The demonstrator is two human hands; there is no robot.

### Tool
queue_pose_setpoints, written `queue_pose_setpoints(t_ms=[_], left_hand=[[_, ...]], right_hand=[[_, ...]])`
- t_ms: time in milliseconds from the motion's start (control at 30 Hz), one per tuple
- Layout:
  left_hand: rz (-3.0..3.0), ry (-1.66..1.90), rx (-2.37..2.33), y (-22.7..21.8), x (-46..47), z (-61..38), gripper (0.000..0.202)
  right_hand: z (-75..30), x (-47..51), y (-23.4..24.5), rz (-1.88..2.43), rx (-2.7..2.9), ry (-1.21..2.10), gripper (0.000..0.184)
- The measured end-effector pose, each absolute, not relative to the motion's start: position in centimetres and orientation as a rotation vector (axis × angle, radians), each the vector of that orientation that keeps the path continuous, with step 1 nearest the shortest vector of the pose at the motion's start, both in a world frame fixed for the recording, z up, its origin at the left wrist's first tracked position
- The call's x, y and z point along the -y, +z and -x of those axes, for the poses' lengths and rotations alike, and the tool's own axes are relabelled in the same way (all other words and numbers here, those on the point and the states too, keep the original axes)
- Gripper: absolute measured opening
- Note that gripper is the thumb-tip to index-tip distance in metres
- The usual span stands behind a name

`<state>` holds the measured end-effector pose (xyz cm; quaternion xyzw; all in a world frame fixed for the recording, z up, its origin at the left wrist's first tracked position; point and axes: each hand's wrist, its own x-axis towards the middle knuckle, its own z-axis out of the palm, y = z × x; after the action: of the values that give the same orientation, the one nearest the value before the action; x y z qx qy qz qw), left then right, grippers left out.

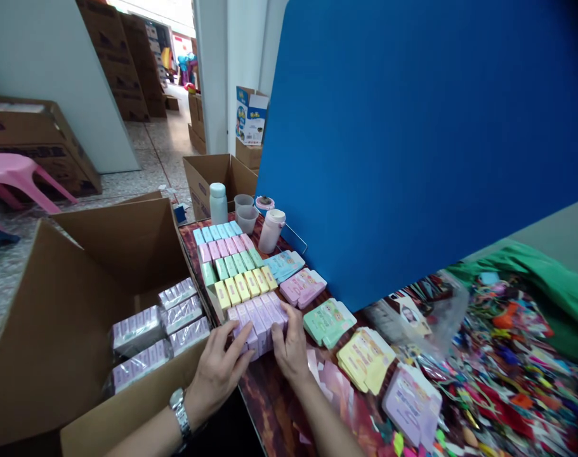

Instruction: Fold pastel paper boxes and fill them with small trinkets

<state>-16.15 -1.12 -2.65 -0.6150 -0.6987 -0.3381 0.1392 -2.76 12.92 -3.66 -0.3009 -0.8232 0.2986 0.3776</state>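
A row of small purple boxes [259, 317] stands at the near end of the table, held between my two hands. My left hand [216, 368], with a watch on its wrist, grips the left end, fingers over the box tops. Around the right end curl the thumb and fingers of my right hand [291, 346]. Behind them are rows of yellow boxes [245, 287], green boxes [231, 265], pink boxes [225, 247] and blue boxes [217, 232]. Flat cartons lie to the right: blue [285, 264], pink [302, 287], green [329, 322], yellow [366, 358] and purple [412, 405].
An open cardboard box [112, 266] on the left contains wrapped purple packs [137, 330]. Bottles [272, 231] and plastic cups [246, 219] stand at the table's far end. A large blue board [403, 139] leans over the right side. Colourful small items [512, 368] are heaped at right.
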Motion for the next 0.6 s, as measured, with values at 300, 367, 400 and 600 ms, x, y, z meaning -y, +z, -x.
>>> queue_pose_setpoints(t_ms=[300,367,400,600], left_hand=[[1.825,-0.996,2.188,0.1,-0.4,16.9,0.032],[1.839,-1.035,2.319,0.6,-0.8,17.4,0.034],[1.842,-1.054,2.375,0.8,-0.9,17.8,0.034],[1.758,-0.994,2.410,0.5,-1.7,18.9,0.029]], right_hand=[[4.4,-14.2,-1.4,0.910,2.338,0.724,0.043],[5.0,-14.6,-0.4,0.969,2.445,0.726,0.048],[5.3,-14.8,0.1,1.003,2.497,0.721,0.051],[7.7,-16.1,2.2,1.215,2.746,0.664,0.073]])
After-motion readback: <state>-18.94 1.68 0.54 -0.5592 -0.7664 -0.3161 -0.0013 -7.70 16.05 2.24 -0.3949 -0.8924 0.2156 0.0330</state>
